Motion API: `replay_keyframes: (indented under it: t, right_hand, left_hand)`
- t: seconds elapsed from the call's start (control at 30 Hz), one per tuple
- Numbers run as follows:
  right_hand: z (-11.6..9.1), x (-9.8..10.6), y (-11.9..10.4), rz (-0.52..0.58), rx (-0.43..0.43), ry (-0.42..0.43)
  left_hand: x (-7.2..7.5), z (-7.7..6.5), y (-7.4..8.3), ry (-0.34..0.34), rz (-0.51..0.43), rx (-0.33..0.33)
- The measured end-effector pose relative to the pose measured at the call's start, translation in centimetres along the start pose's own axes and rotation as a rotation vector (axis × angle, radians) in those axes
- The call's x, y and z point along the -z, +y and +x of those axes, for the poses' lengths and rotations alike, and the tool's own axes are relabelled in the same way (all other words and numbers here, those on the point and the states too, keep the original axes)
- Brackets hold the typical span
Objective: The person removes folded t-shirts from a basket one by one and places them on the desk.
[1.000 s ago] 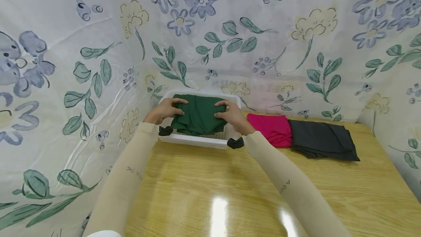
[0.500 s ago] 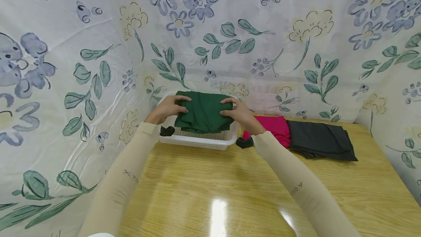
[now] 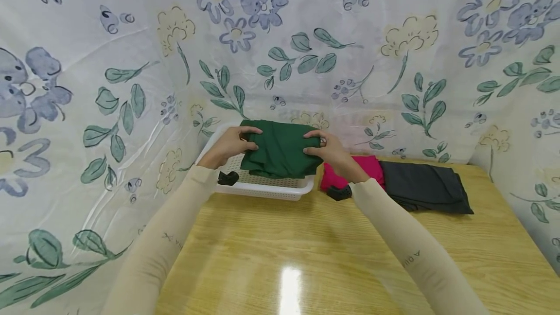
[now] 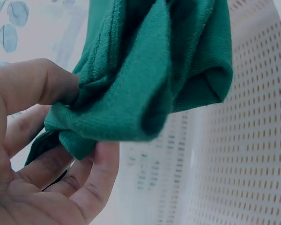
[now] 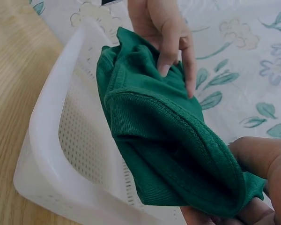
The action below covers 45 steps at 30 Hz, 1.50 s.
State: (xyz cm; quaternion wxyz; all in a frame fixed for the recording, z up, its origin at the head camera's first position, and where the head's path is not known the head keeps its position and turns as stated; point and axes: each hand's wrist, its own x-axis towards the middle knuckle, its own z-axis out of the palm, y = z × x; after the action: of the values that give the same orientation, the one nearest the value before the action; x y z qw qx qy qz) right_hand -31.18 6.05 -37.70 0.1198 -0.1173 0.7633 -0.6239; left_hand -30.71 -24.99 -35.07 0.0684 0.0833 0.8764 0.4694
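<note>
A folded green garment (image 3: 282, 149) with stitched seams and a ribbed band is held up over the white plastic basket (image 3: 262, 191). My left hand (image 3: 227, 148) pinches its left edge, thumb on the near face and other fingers behind, as the left wrist view shows. On the right edge, my right hand (image 3: 334, 153) grips it the same way. Seen from the right wrist, the folded layers (image 5: 178, 154) gape at that end, and the left hand (image 5: 166, 35) shows at the far end. Perforated basket walls (image 4: 248, 122) show beside and below the cloth.
Right of the basket lie a folded pink-red cloth (image 3: 367, 166), partly covered by my right arm, and a folded dark grey cloth (image 3: 424, 186). They rest on a wooden table (image 3: 262, 247). Floral sheeting (image 3: 280, 43) hangs behind and at both sides.
Both hands have carried the green garment up and to the right, from inside the basket to above it. More of the basket's left interior shows now. The other cloths lie as before.
</note>
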Motion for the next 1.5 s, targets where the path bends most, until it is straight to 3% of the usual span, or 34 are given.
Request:
replay_keyframes:
  t: [0.53, 1.0, 1.23, 1.5]
  right_hand:
    - [-2.5, 3.2, 0.1, 0.033, 0.015, -0.008]
    - [-4.8, 6.5, 0.8, -0.032, 0.002, 0.024]
    - [-6.0, 7.6, 1.2, -0.033, -0.006, 0.026]
    - [-7.8, 9.4, 1.4, -0.115, -0.010, 0.045]
  left_hand:
    - [-2.6, 0.1, 1.8, 0.006, -0.025, -0.059]
    - [-6.0, -0.5, 3.9, -0.004, -0.048, -0.092]
    - [-7.5, -0.7, 4.3, 0.009, -0.062, -0.113]
    - [-9.7, -0.9, 4.8, 0.009, -0.064, -0.149]
